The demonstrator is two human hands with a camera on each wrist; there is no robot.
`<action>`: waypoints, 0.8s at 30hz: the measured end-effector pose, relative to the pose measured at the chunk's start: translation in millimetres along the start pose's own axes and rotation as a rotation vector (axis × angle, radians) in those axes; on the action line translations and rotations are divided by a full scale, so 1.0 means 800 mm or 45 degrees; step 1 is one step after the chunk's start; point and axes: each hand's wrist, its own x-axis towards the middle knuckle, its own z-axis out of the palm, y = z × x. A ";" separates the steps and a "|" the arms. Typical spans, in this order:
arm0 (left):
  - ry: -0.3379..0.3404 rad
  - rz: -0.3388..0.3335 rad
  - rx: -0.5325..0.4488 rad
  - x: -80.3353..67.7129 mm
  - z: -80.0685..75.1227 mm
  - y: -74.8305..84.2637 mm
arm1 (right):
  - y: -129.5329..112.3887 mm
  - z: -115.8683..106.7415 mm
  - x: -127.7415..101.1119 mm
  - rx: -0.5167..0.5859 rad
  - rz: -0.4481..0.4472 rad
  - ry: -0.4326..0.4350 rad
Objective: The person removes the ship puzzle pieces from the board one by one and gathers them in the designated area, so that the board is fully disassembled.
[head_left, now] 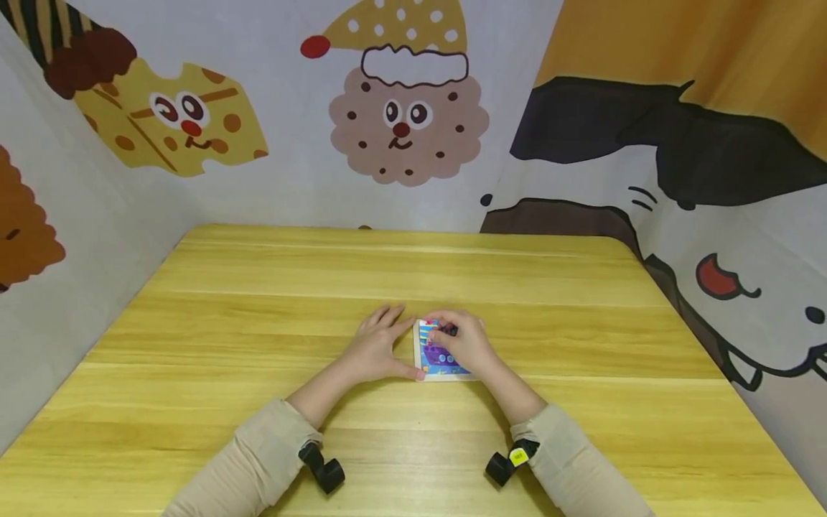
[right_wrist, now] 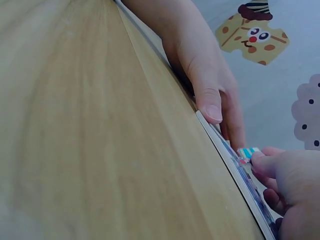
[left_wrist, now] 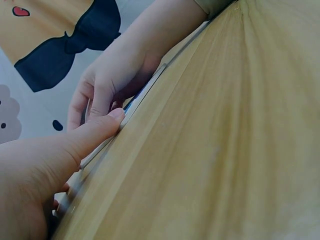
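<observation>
A small puzzle board lies flat mid-table. The left hand, fingers straight, braces its edge to steady it, while the right hand pinches a striped piece above it.

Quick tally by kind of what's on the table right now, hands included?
Puzzle boards: 1, puzzle board
Small pieces: 1, piece pinched by the right hand
Hands: 2, with the left hand steadying the board's edge
Total: 4
</observation>
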 end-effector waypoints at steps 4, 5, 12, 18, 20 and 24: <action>0.003 -0.003 0.001 0.000 0.000 0.000 | -0.001 -0.003 0.001 0.127 0.029 -0.026; 0.003 -0.003 0.000 0.000 0.000 0.000 | -0.002 -0.004 0.001 0.148 0.034 -0.032; 0.002 -0.018 0.001 0.001 0.001 0.000 | -0.002 -0.014 0.001 0.210 0.094 -0.057; -0.001 -0.020 -0.006 0.000 0.001 0.001 | 0.001 -0.028 0.002 0.230 0.143 -0.041; -0.004 -0.021 -0.007 0.000 0.000 0.001 | 0.004 -0.032 0.003 0.227 0.136 -0.026; -0.009 -0.025 -0.005 0.000 0.000 0.002 | 0.011 -0.042 0.003 0.228 0.111 -0.001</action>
